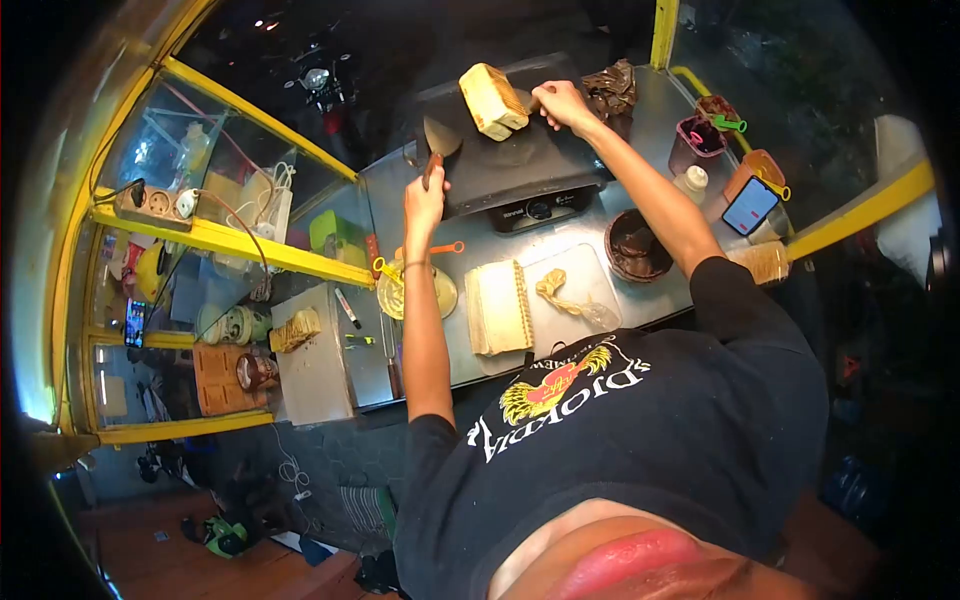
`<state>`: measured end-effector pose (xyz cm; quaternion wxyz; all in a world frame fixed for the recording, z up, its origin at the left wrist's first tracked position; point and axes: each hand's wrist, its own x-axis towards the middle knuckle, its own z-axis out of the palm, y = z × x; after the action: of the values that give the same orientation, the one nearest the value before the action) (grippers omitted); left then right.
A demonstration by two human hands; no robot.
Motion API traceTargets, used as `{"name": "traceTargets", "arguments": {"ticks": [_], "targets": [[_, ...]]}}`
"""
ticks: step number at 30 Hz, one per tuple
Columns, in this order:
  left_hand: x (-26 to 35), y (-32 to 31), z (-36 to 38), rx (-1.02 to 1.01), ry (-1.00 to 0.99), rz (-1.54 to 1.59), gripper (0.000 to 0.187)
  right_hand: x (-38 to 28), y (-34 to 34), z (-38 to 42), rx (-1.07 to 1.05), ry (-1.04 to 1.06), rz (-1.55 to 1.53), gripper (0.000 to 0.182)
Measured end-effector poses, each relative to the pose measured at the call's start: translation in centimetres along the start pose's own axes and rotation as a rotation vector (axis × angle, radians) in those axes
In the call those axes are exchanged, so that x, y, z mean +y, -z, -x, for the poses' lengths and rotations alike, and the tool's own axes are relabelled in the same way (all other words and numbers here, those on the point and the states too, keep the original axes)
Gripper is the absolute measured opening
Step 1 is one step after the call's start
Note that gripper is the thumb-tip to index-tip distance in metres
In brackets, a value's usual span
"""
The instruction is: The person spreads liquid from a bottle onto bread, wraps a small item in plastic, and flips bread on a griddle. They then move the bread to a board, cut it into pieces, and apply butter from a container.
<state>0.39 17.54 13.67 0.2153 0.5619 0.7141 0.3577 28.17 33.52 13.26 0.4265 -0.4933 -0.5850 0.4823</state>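
Note:
My left hand [425, 203] is closed round the wooden handle of a spatula [441, 138], whose broad triangular blade is over the left part of a dark flat griddle [510, 180]. A block of toasted bread [490, 100] stands on the griddle, browned along its edges and right of the spatula, apart from it. Close to the bread's right side is my right hand [563, 106], its fingers bent together. A small dark shape shows at these fingertips against the bread; its kind cannot be made out.
Before the griddle lie a sliced loaf [498, 308] and a knotted plastic bag [560, 290] on a board. A tub of pale spread [440, 295] and a tub of dark spread [637, 245] flank them. A phone [751, 206] leans at right. Yellow frame bars [240, 240] border the left.

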Motion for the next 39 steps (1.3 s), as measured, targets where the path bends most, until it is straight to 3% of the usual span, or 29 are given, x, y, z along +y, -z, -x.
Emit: {"name": "traceTargets", "arguments": {"ticks": [1,2,6,8,10,13,17,19,26,28,31,32,36,38,39], "targets": [[-0.5,0.1,-1.3,0.009,0.003,-0.008,0.049,-1.1,-0.1,0.8,0.036,0.139,0.134,0.030],[-1.0,0.2,-2.3,0.013,-0.056,-0.047,0.048,-1.8,0.0,1.3,0.029,0.145,0.126,0.030],[-0.6,0.9,-4.1,-0.057,-0.171,-0.209,0.046,-0.6,1.2,0.3,-0.016,0.000,0.068,0.031],[-0.6,0.5,-4.6,-0.063,-0.151,-0.213,0.045,1.0,0.3,-0.5,-0.023,-0.184,-0.187,0.031],[-0.1,-0.1,-4.6,-0.072,-0.176,-0.187,0.049,0.9,-0.9,-1.2,-0.027,-0.210,-0.280,0.030],[1.0,-0.6,-4.4,-0.082,-0.147,-0.176,0.049,-2.5,-1.5,0.4,-0.023,-0.011,-0.032,0.028],[1.9,-1.1,-4.4,-0.033,-0.188,-0.301,0.048,-4.0,-0.5,5.3,0.075,0.431,0.414,0.031],[3.1,-1.7,-4.6,-0.092,-0.272,-0.338,0.048,-4.1,-0.2,6.4,0.036,0.373,0.450,0.033],[3.1,-4.9,-4.4,-0.092,-0.190,-0.087,0.049,-0.9,3.1,5.6,0.115,0.379,0.411,0.032],[0.9,-5.5,-5.0,-0.024,-0.211,0.011,0.049,-0.9,4.7,6.6,0.019,0.202,0.281,0.030],[1.6,-3.7,-1.8,-0.164,0.124,0.407,0.052,0.8,7.5,7.2,-0.124,-0.003,0.193,0.032],[2.0,-3.2,-0.6,-0.202,0.176,0.491,0.053,0.1,8.2,7.8,-0.159,-0.108,0.201,0.029],[0.5,-2.7,2.4,-0.269,0.287,0.683,0.053,-0.9,9.2,10.7,-0.318,-0.210,0.344,0.030],[-0.7,-3.2,3.9,-0.326,0.367,0.860,0.053,-0.6,8.5,13.6,0.156,0.383,0.989,0.033],[-1.4,-3.2,4.8,-0.388,0.443,0.962,0.052,-4.6,7.1,17.1,0.137,0.289,0.852,0.034]]}}
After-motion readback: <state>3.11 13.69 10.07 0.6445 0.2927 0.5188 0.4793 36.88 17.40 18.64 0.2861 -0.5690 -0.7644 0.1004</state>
